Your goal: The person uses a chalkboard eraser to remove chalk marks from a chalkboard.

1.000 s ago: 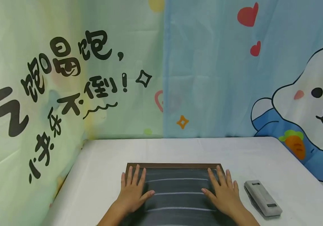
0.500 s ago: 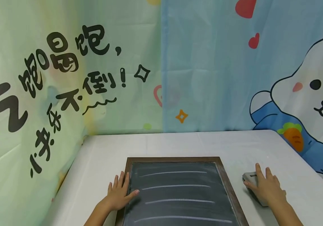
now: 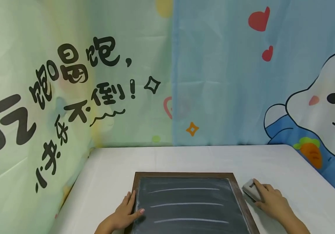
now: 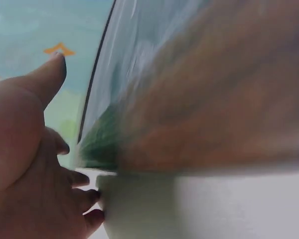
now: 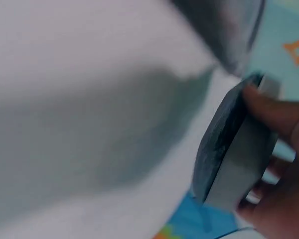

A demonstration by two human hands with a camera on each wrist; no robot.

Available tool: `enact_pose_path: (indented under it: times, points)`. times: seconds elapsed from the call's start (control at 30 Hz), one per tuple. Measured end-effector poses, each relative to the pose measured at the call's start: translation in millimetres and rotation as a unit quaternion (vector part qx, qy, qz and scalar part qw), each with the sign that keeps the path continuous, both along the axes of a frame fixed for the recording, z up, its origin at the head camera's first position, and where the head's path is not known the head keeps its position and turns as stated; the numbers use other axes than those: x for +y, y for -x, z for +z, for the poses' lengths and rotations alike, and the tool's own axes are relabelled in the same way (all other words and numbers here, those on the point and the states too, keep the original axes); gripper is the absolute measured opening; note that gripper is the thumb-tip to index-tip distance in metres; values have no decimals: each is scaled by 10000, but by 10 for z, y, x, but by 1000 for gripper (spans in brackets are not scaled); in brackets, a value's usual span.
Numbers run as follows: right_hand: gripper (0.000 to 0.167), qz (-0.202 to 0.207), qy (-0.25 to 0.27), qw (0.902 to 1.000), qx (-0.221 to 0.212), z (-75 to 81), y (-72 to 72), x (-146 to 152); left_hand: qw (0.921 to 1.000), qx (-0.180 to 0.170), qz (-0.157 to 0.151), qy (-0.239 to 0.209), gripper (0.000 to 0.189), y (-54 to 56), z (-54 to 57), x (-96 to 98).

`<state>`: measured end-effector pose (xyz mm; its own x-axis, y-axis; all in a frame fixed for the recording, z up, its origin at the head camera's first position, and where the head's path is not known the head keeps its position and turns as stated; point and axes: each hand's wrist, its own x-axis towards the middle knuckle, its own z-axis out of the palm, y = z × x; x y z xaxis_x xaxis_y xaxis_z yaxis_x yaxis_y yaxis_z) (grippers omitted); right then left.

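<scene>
Holding a grey eraser (image 3: 250,190) between thumb and fingers, the right grip (image 3: 273,201) is near the right edge of a brown-framed chalkboard (image 3: 189,212), which lies to its left on a white worktop (image 3: 185,159). Across the chalkboard, the left grip (image 3: 122,213) is wide, thumb spread from straight fingers along the left edge, with white lines (image 3: 186,203) to its right.

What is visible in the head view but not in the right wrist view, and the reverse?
Only the head view shows the left hand, the chalk lines, the red hearts and the black lettering.

Only the right wrist view plainly shows the dark pad of the gray eraser.

Both show the right hand gripping this eraser, the white tabletop, an orange star and part of the chalkboard.
</scene>
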<state>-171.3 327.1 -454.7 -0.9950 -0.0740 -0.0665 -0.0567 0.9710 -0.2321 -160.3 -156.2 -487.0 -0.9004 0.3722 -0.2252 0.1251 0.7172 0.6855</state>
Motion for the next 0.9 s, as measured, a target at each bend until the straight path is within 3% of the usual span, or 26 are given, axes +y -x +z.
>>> enact_pose_path:
  times: [0.1,0.27,0.4,0.53,0.63,0.9]
  points:
    - [77,657,154,9972,322,76,124,-217,9998,-52,5,-184,86,50,-23,-56]
    - [73,1238,272,9912,387,85,293,-482,9992,-90,11,-399,81,138,-54,-149]
    - [72,1284,353,9909,196,48,340,-517,9977,-107,-106,-661,75,165,-133,-214]
    - [67,1164,522,9918,-56,8,346,-498,9957,-10,-319,-871,72,134,-263,-247]
    - [61,1306,663,9891,-122,-16,368,-521,9950,67,-397,-912,72,101,-323,-266]
    - [58,1613,842,9833,21,2,464,-708,9937,237,-441,-1006,70,136,-252,-306]
